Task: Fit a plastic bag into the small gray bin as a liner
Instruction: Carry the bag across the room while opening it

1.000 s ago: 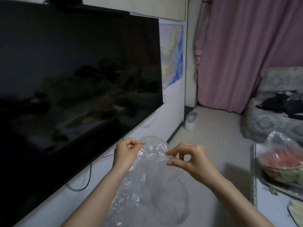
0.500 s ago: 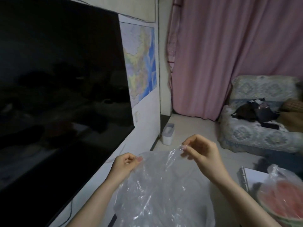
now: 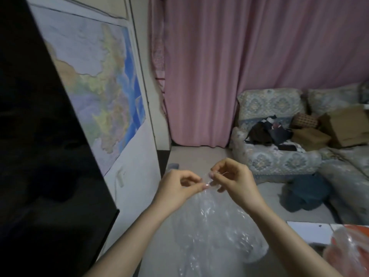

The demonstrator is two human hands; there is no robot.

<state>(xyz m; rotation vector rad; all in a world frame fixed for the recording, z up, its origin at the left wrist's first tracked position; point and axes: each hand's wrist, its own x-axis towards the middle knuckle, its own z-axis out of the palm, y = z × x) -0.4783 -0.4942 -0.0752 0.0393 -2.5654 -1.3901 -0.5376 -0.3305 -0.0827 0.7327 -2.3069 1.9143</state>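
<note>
A clear, crinkled plastic bag hangs in front of me over the floor. My left hand and my right hand pinch its top edge close together, fingertips almost touching. The small gray bin stands on the floor by the wall; only a sliver of its top shows above my left hand.
A big dark TV screen fills the left. A map hangs on the wall, pink curtains behind. A patterned sofa holds dark bags and cardboard boxes. A blue cloth lies on the floor. A wrapped watermelon sits bottom right.
My view has swung right, away from the TV. My hands have come together on the bag's top edge, and the left hand now covers most of the bin.
</note>
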